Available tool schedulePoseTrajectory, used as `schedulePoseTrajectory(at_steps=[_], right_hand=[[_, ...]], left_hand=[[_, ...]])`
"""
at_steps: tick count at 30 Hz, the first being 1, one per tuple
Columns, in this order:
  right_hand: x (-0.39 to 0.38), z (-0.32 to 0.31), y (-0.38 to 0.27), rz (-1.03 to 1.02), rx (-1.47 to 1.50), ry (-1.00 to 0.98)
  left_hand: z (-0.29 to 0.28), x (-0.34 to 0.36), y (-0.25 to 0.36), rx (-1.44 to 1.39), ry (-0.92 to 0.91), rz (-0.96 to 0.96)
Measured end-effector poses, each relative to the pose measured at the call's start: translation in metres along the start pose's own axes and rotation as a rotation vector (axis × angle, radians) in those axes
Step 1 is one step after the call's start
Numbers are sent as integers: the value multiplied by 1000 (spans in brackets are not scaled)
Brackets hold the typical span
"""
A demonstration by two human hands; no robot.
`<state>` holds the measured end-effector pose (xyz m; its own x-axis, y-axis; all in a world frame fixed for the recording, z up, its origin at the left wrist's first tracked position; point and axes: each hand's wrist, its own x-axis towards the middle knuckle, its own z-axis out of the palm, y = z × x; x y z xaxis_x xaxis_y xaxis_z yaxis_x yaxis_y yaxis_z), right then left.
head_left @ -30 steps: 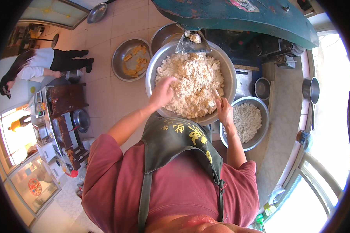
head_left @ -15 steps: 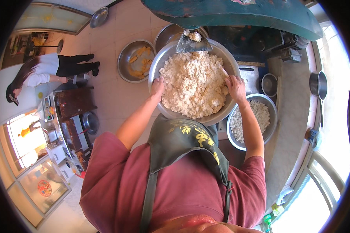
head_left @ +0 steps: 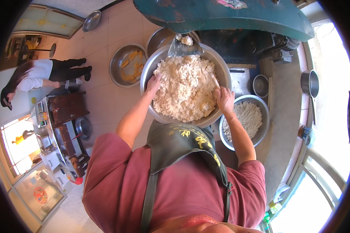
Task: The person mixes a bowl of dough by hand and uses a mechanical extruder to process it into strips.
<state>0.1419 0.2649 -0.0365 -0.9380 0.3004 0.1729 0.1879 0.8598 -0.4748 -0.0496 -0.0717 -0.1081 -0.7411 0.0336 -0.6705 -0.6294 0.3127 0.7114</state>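
- Left hand (head_left: pixel 153 84): fingers partly curled, inside bowl's left side, against dough's edge; can't tell if grasping.
- Right hand (head_left: pixel 224 99): fingers bent at bowl's right side, pale thin strip by fingertips; can't tell if I'm gripping it.
- Crumbly dough (head_left: pixel 184 90): heaped in large steel bowl (head_left: pixel 223 73), between my hands.
- Smaller bowl (head_left: pixel 265 116) of white crumbs: near my right forearm.

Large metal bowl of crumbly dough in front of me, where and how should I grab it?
Take the bowl by its rim at opposite sides, left hand coming from the left and right hand from the right. It is wide and round with no handle showing, so opposite holds should likely balance the heaped dough best. I'd avoid the far edge, where a dark metal plate overhangs.
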Motion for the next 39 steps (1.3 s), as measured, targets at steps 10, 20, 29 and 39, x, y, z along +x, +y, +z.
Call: schedulePoseTrajectory(at_steps=[10, 20, 29, 39], right_hand=[[167, -31, -114, 40, -95, -298], [208, -2, -146, -8, -291, -483], [228, 18, -148, -81, -320, -464], [225, 41, -144, -52, -329, -416]], left_hand=[[2, -31, -3, 436, 86, 578], [-12, -100, 23, 594, -7, 736], [-27, -118, 17, 741, -171, 937], [-28, -96, 17, 605, -141, 792]])
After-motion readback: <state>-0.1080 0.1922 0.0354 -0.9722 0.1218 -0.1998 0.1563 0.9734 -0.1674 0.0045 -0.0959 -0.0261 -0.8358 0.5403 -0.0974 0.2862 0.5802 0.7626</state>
